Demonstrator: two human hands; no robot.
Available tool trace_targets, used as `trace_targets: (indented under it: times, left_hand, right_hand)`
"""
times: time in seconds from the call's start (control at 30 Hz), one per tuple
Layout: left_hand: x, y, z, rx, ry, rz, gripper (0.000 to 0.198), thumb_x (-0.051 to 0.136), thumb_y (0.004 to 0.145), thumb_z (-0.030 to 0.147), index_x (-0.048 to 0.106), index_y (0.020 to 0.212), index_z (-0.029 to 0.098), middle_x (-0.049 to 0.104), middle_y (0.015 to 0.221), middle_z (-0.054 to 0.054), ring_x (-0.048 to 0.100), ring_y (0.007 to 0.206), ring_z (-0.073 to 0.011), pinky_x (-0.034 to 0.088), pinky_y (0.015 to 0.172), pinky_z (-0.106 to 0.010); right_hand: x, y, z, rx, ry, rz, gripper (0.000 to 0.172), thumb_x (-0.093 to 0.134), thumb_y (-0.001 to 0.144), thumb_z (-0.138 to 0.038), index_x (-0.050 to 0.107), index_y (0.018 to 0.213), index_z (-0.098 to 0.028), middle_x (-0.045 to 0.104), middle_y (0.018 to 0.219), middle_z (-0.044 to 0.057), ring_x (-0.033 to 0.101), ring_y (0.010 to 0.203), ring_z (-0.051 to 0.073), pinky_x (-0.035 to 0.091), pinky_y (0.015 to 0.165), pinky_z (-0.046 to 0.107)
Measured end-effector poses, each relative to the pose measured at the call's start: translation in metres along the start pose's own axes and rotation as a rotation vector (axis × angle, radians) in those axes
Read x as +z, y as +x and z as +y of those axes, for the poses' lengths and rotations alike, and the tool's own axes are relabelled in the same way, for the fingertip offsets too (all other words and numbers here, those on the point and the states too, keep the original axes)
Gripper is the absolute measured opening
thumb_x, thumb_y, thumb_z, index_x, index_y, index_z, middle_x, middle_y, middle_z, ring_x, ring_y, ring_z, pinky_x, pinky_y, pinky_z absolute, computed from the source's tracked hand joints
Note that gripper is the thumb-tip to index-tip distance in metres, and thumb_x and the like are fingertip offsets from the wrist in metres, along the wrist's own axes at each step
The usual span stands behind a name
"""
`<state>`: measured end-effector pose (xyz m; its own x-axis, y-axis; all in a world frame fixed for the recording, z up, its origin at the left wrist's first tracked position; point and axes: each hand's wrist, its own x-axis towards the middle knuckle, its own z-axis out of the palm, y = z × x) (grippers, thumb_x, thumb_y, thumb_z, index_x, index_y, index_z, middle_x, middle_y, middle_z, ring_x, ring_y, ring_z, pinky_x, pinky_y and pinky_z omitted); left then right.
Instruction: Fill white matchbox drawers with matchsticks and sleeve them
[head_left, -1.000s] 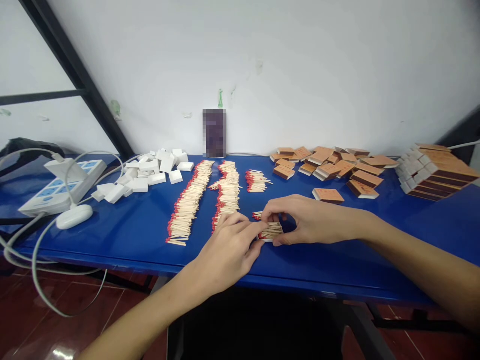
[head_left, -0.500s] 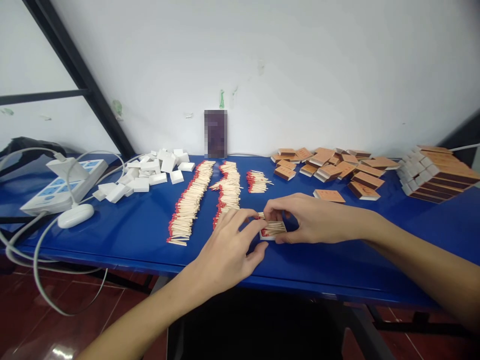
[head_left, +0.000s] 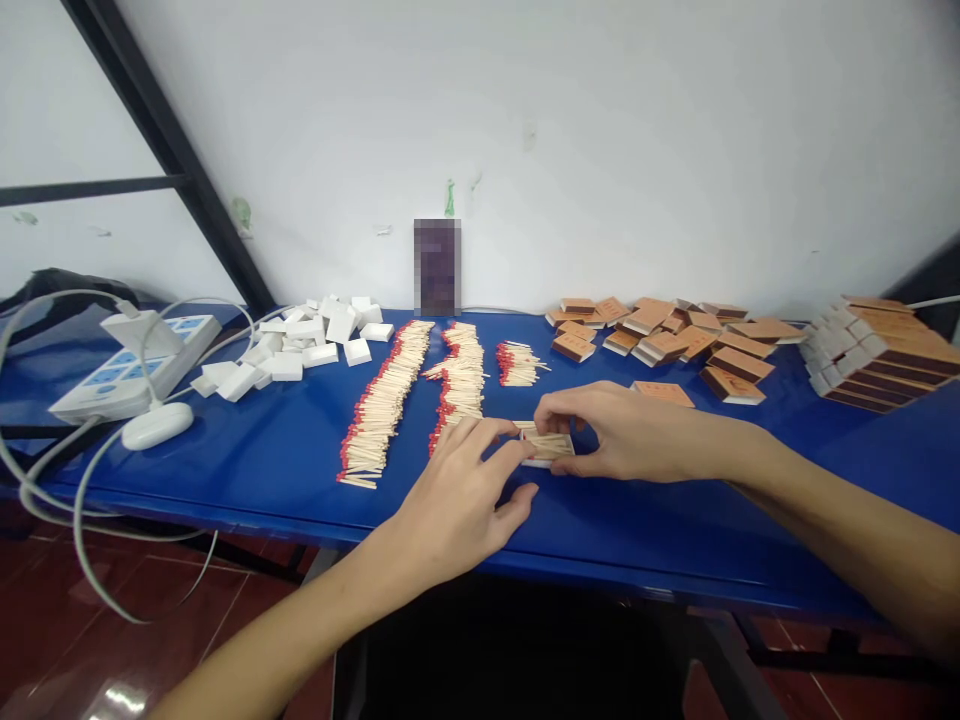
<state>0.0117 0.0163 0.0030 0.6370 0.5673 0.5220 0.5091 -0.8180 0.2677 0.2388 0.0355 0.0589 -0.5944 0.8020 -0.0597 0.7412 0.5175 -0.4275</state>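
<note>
A small white matchbox tray [head_left: 556, 462] with matches [head_left: 550, 443] lying in it rests on the blue table. My right hand [head_left: 619, 432] grips this tray from the right, thumb at its near side and fingers curled over the far side. At the tray's left end, the fingertips of my left hand [head_left: 465, 490] touch the matches, its thumb held apart below. Left of the tray run two long rows of red-headed matches, a left row [head_left: 386, 405] and a middle row [head_left: 463, 370] partly covered by my left hand. A smaller pile of matches [head_left: 521, 364] lies beyond the tray.
Empty white trays [head_left: 300, 340] are heaped at the back left, beside a power strip [head_left: 139, 365] with white cables. Orange matchbox sleeves [head_left: 664, 330] are scattered at the back right. A stack of matchboxes [head_left: 881, 350] stands at the far right. A pixelated dark rectangle [head_left: 437, 268] stands against the wall.
The tray between my hands has shifted slightly away from me, and the red match heads inside it no longer show clearly. My right hand keeps its hold; the view has moved slightly.
</note>
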Motion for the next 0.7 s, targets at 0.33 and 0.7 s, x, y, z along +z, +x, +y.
trace_targets:
  times: [0.33, 0.7]
  left_hand:
    - [0.0004, -0.0005, 0.0013, -0.036, 0.017, 0.007, 0.027, 0.063, 0.09, 0.022, 0.059, 0.116, 0.019, 0.059, 0.123, -0.005, 0.052, 0.113, -0.0222, 0.041, 0.101, -0.038]
    - [-0.001, -0.0005, 0.0033, -0.039, 0.014, -0.039, 0.026, 0.06, 0.093, 0.023, 0.06, 0.119, 0.021, 0.061, 0.124, -0.004, 0.05, 0.113, -0.0229, 0.038, 0.1, -0.04]
  right_hand:
    - [0.0029, -0.0007, 0.0, -0.005, -0.062, 0.038, 0.021, 0.064, 0.082, -0.044, 0.061, 0.086, -0.023, 0.067, 0.083, 0.001, 0.058, 0.074, 0.017, 0.039, 0.062, 0.027]
    - [0.0042, -0.0011, -0.0032, 0.019, -0.081, 0.036, 0.023, 0.068, 0.08, -0.046, 0.066, 0.086, -0.024, 0.068, 0.076, -0.001, 0.058, 0.065, 0.015, 0.035, 0.055, 0.026]
